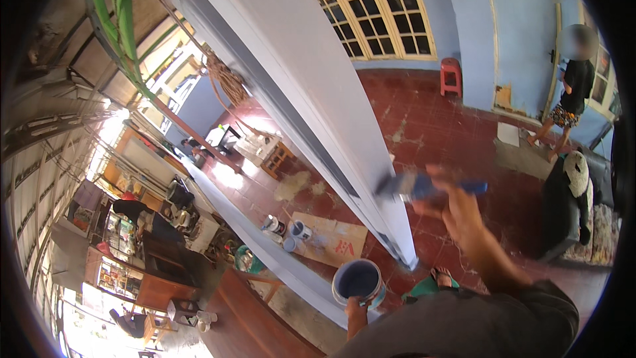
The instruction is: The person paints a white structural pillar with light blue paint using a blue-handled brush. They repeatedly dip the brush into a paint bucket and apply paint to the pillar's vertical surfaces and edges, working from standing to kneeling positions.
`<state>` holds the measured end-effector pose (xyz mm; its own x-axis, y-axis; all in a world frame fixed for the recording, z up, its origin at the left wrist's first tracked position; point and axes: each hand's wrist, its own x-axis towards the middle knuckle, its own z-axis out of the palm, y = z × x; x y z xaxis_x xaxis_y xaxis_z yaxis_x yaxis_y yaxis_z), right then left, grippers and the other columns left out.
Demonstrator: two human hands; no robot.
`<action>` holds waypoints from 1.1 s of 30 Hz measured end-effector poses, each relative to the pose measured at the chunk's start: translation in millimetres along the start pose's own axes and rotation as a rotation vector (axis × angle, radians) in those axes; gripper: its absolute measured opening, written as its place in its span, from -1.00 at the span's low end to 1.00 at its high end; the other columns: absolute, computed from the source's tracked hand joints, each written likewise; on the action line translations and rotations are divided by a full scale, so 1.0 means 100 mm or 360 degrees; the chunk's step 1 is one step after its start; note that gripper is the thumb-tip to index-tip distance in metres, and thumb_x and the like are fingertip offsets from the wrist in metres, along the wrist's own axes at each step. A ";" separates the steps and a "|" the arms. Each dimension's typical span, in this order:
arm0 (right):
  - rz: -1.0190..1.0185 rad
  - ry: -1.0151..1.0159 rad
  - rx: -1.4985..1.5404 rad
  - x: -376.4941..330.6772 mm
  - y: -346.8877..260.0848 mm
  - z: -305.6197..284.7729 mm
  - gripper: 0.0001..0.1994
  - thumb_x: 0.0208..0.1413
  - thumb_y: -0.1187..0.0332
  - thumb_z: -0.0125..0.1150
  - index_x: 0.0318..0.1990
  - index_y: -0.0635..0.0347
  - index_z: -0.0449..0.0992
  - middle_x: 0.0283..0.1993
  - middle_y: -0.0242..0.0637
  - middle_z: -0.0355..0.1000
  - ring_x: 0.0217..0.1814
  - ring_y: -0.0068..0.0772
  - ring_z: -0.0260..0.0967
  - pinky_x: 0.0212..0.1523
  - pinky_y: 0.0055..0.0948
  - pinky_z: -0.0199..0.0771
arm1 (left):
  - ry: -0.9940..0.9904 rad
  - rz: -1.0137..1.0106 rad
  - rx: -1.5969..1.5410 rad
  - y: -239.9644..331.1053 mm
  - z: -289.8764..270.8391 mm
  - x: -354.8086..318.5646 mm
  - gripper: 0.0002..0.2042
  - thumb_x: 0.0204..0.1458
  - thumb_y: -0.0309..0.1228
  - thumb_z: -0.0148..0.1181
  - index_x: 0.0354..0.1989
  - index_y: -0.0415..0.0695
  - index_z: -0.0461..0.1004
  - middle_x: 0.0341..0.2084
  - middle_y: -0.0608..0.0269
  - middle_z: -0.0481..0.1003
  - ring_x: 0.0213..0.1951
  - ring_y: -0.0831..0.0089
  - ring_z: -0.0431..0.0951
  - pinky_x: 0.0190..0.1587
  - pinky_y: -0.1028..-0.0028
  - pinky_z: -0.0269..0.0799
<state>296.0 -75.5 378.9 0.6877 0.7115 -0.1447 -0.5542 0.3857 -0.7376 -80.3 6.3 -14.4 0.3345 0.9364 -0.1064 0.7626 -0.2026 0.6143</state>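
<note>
My right hand [457,209] is closed around a paintbrush [416,187] with a blue handle. Its dark, motion-blurred bristles are at the face of a tall pale-painted pillar [344,93], low on its right side. Below, my left hand [356,311] grips a paint bucket [379,297] at its near rim. Bluish-grey paint shows inside the bucket, which is held beside the pillar's foot; the left fingers are partly hidden.
A cardboard sheet [338,229] with several paint containers lies left of the pillar. A low pale wall [252,245] runs along the left. Farther right are a red stool [450,77], a walking person [576,86] and a black sofa [560,209].
</note>
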 end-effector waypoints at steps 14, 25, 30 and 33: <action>-0.0794 -0.0397 0.0126 -0.09 -0.64 1.29 -0.63 0.32 0.29 0.06 0.19 0.30 0.33 0.09 0.04 0.44 -0.03 0.06 0.56 0.05 -0.08 0.63 | -0.0010 -0.0944 -0.1567 -0.22 0.07 -0.05 -0.62 -0.18 -0.75 0.16 -0.11 -0.56 0.29 -0.03 -0.27 0.28 -0.08 -0.25 0.48 -0.22 -0.21 0.70; 0.0090 0.0368 -0.0252 -0.26 1.40 -0.54 -0.72 0.30 0.38 0.10 0.12 0.13 0.50 -0.08 -0.19 0.53 -0.22 -0.27 0.63 -0.26 -0.40 0.66 | -0.0165 0.0483 0.0122 -0.23 -0.32 0.11 -0.63 -0.22 -0.74 0.16 -0.13 -0.45 0.37 -0.10 -0.21 0.41 -0.24 -0.07 0.59 -0.22 -0.08 0.72; 0.0367 0.0592 -0.0373 -0.57 1.61 -1.29 -0.70 0.30 0.35 0.07 0.15 0.10 0.47 -0.18 -0.20 0.55 -0.28 -0.33 0.62 -0.31 -0.42 0.66 | 0.0022 -0.0746 -0.1504 0.41 -0.31 0.26 -0.52 -0.22 -0.68 0.18 -0.01 -0.44 0.31 -0.08 -0.11 0.43 -0.24 0.04 0.60 -0.36 0.13 0.75; 0.0461 0.0538 -0.0512 -0.75 1.71 -1.49 -0.71 0.32 0.34 0.05 0.13 0.15 0.50 -0.14 -0.22 0.55 -0.26 -0.35 0.60 -0.26 -0.40 0.66 | 0.0013 -0.0897 -0.1812 0.71 -0.49 0.18 -0.49 -0.17 -0.61 0.19 0.03 -0.43 0.24 -0.09 -0.09 0.41 -0.24 0.08 0.60 -0.44 0.23 0.75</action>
<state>219.8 -150.5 165.0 0.6699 0.5131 -0.5366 -0.6086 -0.0346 -0.7928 -47.6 22.8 66.0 0.1133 0.8148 -0.5685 -0.1090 0.5789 0.8081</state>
